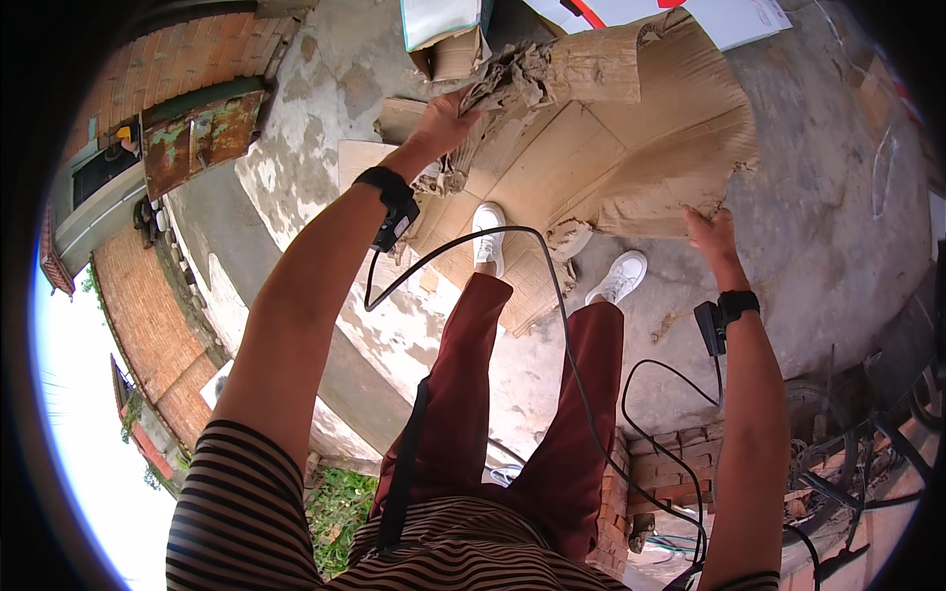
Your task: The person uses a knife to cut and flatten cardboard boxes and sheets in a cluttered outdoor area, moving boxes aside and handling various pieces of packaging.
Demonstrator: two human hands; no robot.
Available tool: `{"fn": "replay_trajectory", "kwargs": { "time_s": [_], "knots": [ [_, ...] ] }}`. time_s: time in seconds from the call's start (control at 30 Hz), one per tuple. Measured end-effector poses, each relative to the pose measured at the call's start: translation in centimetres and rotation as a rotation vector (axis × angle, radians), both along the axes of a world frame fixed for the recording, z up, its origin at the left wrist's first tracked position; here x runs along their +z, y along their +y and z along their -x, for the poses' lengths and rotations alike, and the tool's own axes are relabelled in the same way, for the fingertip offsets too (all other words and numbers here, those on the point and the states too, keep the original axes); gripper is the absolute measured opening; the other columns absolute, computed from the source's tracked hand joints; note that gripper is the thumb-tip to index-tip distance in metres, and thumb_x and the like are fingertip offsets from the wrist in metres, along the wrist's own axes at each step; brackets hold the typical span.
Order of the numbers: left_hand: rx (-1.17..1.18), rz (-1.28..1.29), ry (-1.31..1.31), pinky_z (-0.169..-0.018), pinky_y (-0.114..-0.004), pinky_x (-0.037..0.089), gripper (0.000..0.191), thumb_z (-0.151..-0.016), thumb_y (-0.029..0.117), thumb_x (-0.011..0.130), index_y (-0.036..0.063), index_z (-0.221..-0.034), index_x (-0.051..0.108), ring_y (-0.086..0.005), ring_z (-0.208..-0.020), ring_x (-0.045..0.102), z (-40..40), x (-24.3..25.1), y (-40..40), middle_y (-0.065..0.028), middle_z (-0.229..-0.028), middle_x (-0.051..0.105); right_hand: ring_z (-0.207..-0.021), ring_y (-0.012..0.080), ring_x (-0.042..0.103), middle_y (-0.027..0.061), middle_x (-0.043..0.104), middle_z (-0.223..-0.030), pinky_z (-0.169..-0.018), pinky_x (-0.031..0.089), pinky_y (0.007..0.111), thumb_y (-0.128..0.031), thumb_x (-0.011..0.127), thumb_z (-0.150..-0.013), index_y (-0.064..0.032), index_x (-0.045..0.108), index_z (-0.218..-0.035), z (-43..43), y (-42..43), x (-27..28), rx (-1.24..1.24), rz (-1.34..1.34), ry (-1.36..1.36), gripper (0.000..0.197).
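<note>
A large, worn sheet of brown corrugated cardboard (665, 125) spreads between my two hands, creased and ragged along its edges. My left hand (447, 122) grips its torn, crumpled far-left edge. At the near-right corner, my right hand (711, 233) pinches the border between thumb and fingers. Beneath the raised sheet, more flattened cardboard (550, 159) covers the concrete, and my left shoe is on or beside it. Both wrists wear black straps with small boxes, and black cables run from them.
A cardboard box (451, 55) and a white printed sheet (739, 22) lie beyond the cardboard. A rusty metal panel (201, 140) stands at left. Low brickwork (669, 473) and a bicycle (850, 451) are at lower right. A black cable (547, 255) loops before my legs.
</note>
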State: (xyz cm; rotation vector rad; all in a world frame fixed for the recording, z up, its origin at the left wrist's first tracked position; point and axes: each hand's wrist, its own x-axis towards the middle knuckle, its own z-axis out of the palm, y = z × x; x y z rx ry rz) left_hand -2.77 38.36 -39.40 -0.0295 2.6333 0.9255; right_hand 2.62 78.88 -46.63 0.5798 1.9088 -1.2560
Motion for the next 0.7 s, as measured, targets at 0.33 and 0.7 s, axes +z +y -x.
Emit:
{"fn": "replay_trajectory", "kwargs": {
  "time_s": [0.33, 0.7],
  "knots": [
    [-0.003, -0.083, -0.196, -0.058, -0.03, 0.043, 0.026, -0.073, 0.012, 0.053, -0.0008, -0.095, 0.051, -0.0182, -0.058, 0.051, 2.6, 0.9, -10.5, -0.0133, -0.071, 0.057, -0.054, 0.0076, 0.049, 0.0004, 0.055, -0.064, -0.043, 0.043, 0.025, -0.022, 0.062, -0.068, -0.0008, 0.057, -0.082, -3.6, 1.5, 3.9, 0.085, -0.136, 0.126, 0.026],
    [-0.242, -0.108, 0.11, -0.061, -0.036, 0.044, 0.045, -0.072, 0.02, 0.055, 0.0033, -0.112, 0.044, -0.0334, -0.069, 0.054, 3.7, -2.4, -8.0, -0.0215, -0.076, 0.055, -0.063, 0.0132, 0.052, 0.0023, 0.055, -0.075, -0.048, 0.046, 0.029, -0.027, 0.066, -0.065, -0.0034, 0.054, -0.092, -2.4, -0.3, 2.9, 0.024, -0.28, 0.06, 0.038]
  ]
}}
